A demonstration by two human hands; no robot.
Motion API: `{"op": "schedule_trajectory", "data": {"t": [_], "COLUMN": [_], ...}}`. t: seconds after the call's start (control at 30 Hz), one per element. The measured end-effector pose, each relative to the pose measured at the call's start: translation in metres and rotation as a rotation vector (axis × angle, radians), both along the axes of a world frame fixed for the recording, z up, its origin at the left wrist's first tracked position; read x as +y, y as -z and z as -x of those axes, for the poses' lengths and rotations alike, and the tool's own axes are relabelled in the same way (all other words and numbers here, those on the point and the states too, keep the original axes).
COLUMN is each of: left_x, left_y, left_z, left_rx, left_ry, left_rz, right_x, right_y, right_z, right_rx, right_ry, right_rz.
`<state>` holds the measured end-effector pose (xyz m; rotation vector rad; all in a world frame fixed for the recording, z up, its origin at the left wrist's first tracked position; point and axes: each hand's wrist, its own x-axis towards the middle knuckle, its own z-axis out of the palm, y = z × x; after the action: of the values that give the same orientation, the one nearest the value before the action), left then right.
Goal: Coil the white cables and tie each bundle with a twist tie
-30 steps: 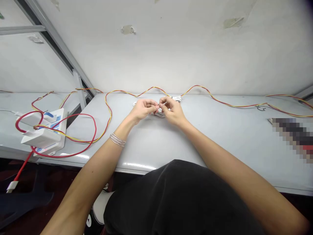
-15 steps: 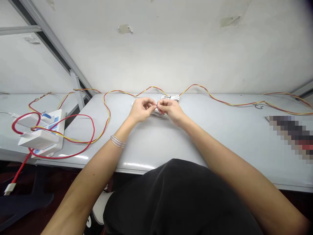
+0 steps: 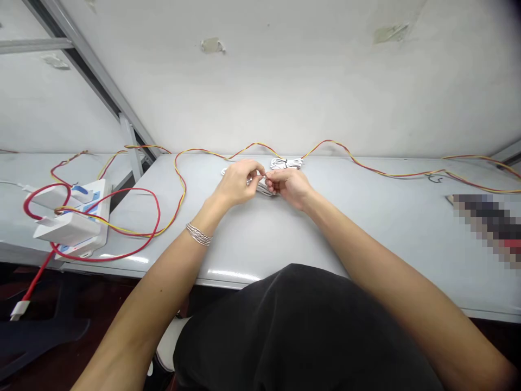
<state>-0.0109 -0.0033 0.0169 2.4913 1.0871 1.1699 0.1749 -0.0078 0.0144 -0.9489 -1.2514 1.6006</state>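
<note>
My left hand (image 3: pixel 237 183) and my right hand (image 3: pixel 293 188) meet over the grey table, fingertips pinched close together. Between them is a thin dark strand, which looks like a twist tie (image 3: pixel 264 175), though it is very small. Just beneath and behind the fingers lies a coiled white cable (image 3: pixel 266 189), partly hidden by both hands. A second bundle of white cable (image 3: pixel 280 163), bound round its middle with a black tie, rests just behind my right hand.
A red and yellow wire (image 3: pixel 350 155) runs along the back wall. At left, a white power strip (image 3: pixel 105 190) carries white adapters (image 3: pixel 73 228) and a looped red cable (image 3: pixel 158 209). Small dark ties (image 3: pixel 434 177) and a blurred object (image 3: pixel 488 222) lie at right.
My fingertips have shifted slightly, with the left fingers a little more curled and drawn apart from the right. The whole view has moved slightly; the cable bundles stay put.
</note>
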Motion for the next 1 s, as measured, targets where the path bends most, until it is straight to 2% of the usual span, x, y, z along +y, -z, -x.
{"op": "schedule_trajectory", "data": {"t": [0.2,0.67,0.83,1.0], "left_x": [-0.001,-0.001,-0.003,-0.004], "left_y": [0.0,-0.005,-0.004,-0.002], "left_z": [-0.002,-0.001,-0.001,-0.005], "left_rx": [-0.002,0.205,0.052,-0.063], "left_ry": [-0.031,-0.053,-0.042,-0.053], "left_rz": [0.034,0.023,0.131,0.269], "right_x": [-0.001,-0.003,0.0,0.004], "right_y": [0.002,0.004,0.003,0.003], "right_z": [0.002,0.007,0.003,-0.003], "right_rx": [-0.008,-0.076,-0.049,-0.039], "right_ry": [0.067,0.178,0.152,0.188], "right_rz": [-0.004,-0.039,-0.016,0.011]}}
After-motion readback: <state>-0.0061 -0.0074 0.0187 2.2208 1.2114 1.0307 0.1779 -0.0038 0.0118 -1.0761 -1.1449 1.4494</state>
